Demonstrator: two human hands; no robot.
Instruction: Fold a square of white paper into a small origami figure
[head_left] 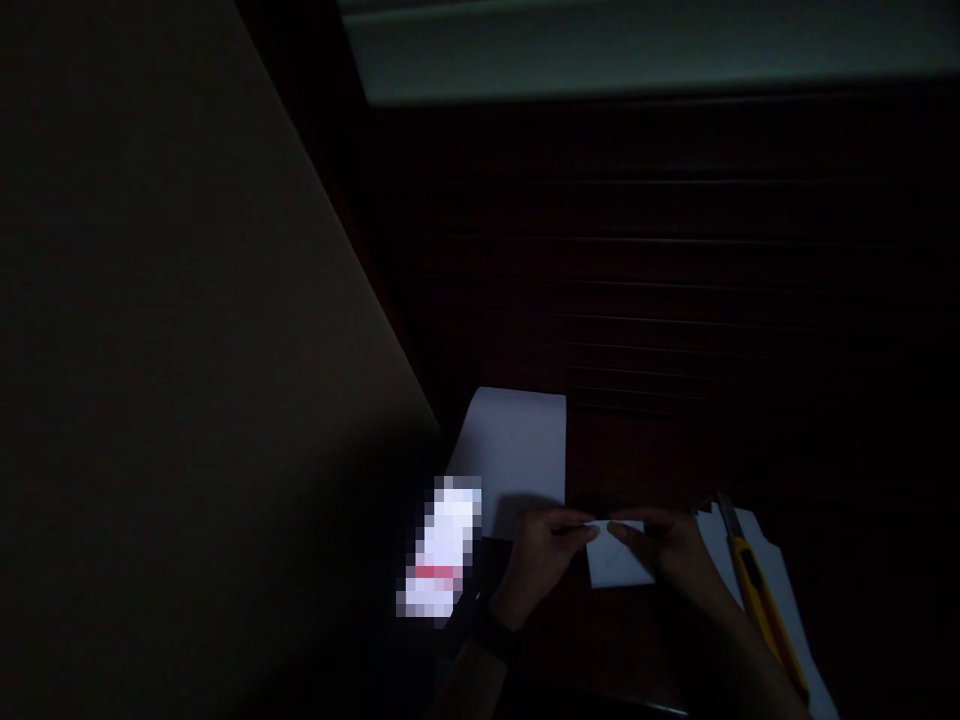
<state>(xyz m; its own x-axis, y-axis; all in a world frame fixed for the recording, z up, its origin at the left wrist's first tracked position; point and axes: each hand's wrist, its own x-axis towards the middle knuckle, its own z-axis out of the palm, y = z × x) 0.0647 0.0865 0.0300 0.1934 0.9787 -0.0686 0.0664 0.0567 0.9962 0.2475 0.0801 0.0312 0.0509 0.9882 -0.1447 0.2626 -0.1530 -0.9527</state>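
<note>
A small, roughly square piece of white paper (621, 562) is held between my two hands, low in the view over a dark surface. My left hand (541, 555) pinches its upper left corner between thumb and fingers. At the upper right edge, my right hand (667, 550) grips the same sheet with the thumb on its near face. The paper looks folded, though the dim light hides the detail. A dark band sits on my left wrist.
A larger white sheet (521, 450) stands behind my left hand. Left of that hand glows a blurred-out screen (442, 550). On the right, a yellow utility knife (761, 600) with its blade showing lies on white paper (787, 590). A pale wall (187, 350) rises at the left.
</note>
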